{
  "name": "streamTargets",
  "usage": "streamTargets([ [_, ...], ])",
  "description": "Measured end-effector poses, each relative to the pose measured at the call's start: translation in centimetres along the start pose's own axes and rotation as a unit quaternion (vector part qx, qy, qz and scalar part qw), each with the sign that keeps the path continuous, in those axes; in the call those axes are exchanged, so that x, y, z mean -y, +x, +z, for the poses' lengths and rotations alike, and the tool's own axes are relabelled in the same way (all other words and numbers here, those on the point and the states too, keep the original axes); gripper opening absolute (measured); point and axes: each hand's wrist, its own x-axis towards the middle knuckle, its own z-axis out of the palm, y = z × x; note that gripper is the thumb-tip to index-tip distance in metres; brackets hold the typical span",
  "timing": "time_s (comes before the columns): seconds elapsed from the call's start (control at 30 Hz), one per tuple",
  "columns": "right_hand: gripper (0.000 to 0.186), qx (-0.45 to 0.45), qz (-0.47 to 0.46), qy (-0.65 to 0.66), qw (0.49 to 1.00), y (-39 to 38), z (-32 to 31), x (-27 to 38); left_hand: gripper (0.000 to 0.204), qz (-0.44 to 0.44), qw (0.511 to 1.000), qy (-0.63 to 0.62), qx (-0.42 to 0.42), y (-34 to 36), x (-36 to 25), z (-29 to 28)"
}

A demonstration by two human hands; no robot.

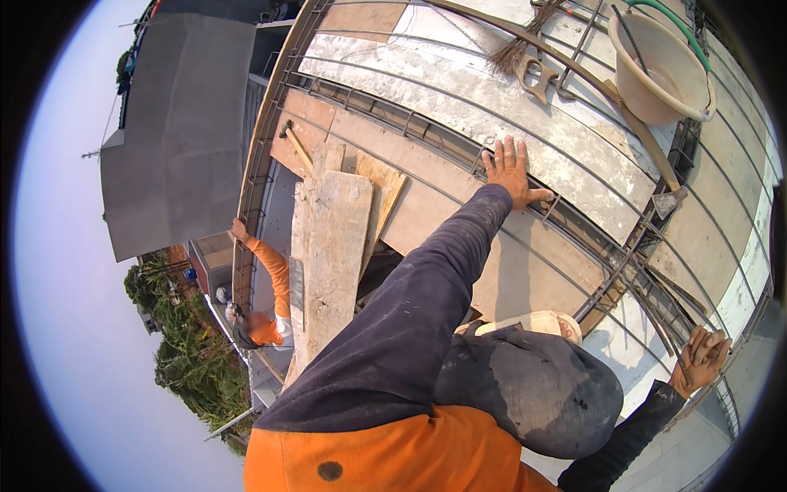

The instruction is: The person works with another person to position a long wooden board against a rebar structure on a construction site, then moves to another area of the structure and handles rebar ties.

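Observation:
My left hand [510, 176] rests palm down with fingers spread on a narrow rebar cage [410, 123] between formwork boards. Its dark sleeve crosses the middle of the view. At the lower right, my right hand [703, 361] is curled closed beside thin rebar rods; what it holds, if anything, is hidden. My bent knee in dark grey trousers [529, 394] lies between my arms, and a sandaled foot [566, 326] shows beyond it on the boards.
Loose planks [340, 221] and a hammer [297, 148] lie at left. Far right are a white bucket [660, 70], a long-handled hoe [668, 201], a handsaw [537, 79] and a twig broom [520, 47]. A co-worker [266, 324] stands below, one hand on the formwork edge [246, 176].

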Motion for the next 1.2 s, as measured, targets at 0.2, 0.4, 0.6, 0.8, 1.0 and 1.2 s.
streamTargets([
  [0.2,0.034,0.051,-0.031,0.004,0.998,0.2,-0.9,-0.4,0.142,-0.003,1.000,0.008,-0.006,0.2,0.1,0.5],
  [0.4,0.028,0.121,-0.103,-0.027,0.987,-0.3,-3.7,-1.5,0.143,-0.008,1.000,0.019,0.008,0.3,-0.4,0.4],
  [0.6,0.037,-0.002,-0.049,-0.125,0.991,-1.1,-5.0,-2.3,0.133,-0.029,0.997,0.056,0.047,0.3,-0.5,-0.3],
  [0.8,0.016,0.040,0.006,-0.042,0.998,-0.3,-5.3,-2.0,0.093,-0.007,0.986,-0.070,-0.152,-4.2,2.9,-2.0],
  [1.0,0.032,0.113,-0.075,-0.049,0.990,-0.5,-5.9,-3.8,0.049,-0.498,0.841,-0.164,-0.136,-23.9,28.1,-12.4],
  [1.2,0.057,0.178,-0.151,-0.061,0.970,-0.9,-5.7,-2.4,0.054,-0.399,0.813,0.261,0.333,-26.2,27.9,-15.8],
])
